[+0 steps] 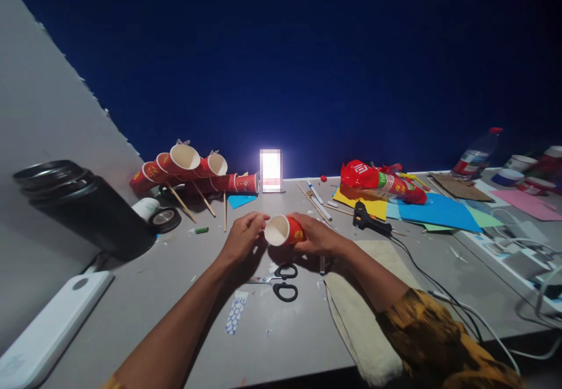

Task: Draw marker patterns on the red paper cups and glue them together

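Note:
A small red paper cup (284, 230) with a white inside lies tilted on its side in mid-air over the grey table (175, 295), its mouth turned toward me. My right hand (317, 235) is wrapped round its red body. My left hand (244, 236) is curled at the cup's rim, fingertips pinched against the edge. Black-handled scissors (281, 280) lie on the table just below both hands.
A cluster of red cups on wooden sticks (193, 172) stands at the back left by a bright phone screen (271, 170). A black glue gun (367, 219), coloured paper sheets (434, 210), a red packet (380, 181) and cables lie right. A black flask (83, 204) stands left.

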The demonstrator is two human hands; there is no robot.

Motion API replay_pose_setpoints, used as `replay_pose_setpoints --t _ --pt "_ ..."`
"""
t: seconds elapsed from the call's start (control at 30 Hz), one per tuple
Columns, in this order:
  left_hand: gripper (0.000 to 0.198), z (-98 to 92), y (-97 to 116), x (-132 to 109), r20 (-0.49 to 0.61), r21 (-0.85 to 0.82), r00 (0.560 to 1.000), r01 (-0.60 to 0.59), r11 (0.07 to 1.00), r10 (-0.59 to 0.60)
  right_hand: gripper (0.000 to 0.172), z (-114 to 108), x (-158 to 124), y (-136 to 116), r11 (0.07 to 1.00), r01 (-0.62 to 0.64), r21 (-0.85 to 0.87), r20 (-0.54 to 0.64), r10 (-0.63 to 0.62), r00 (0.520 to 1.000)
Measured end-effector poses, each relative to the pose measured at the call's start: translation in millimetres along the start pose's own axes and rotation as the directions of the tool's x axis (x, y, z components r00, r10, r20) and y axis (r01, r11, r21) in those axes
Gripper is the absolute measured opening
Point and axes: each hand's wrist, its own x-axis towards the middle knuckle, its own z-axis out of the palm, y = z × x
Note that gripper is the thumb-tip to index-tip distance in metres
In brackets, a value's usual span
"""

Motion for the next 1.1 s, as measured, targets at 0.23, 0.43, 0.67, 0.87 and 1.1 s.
replay_pose_setpoints --t 0.23,0.43,0.67,0.87,1.1 --pt "0.006 4.6 -0.4 -8.6 -0.012 0.142 0.998 -0.063 0.988 0.065 0.056 3.2 0.1 -2.8 0.999 0.027 -0.026 0.076 -0.025 0.997" --pt "0.010 7.3 -8.3 -8.1 -0.061 0.067 0.998 -0.031 0.997 0.035 0.055 4.4 0.6 -4.0 0.997 0.038 -0.061 0.086 -0.033 0.996" --pt "0.019 -7.7 -1.4 8.6 -0.296 0.016 0.944 -0.144 0.989 0.143 0.058 -3.3 0.4 -6.5 0.992 -0.076 -0.097 -0.033 0.073 0.997" --pt "0.044 6.5 -11.1 -4.7 0.004 -0.222 1.000 0.020 0.975 -0.020 0.063 8.7 5.7 -14.2 0.972 -0.141 0.188 -0.285 0.191 0.939" --pt "0.060 26.2 -16.2 -21.2 0.207 -0.388 0.977 0.122 0.914 -0.043 0.091 26.6 4.1 -16.1 0.991 -0.019 0.133 -0.343 0.064 0.937"
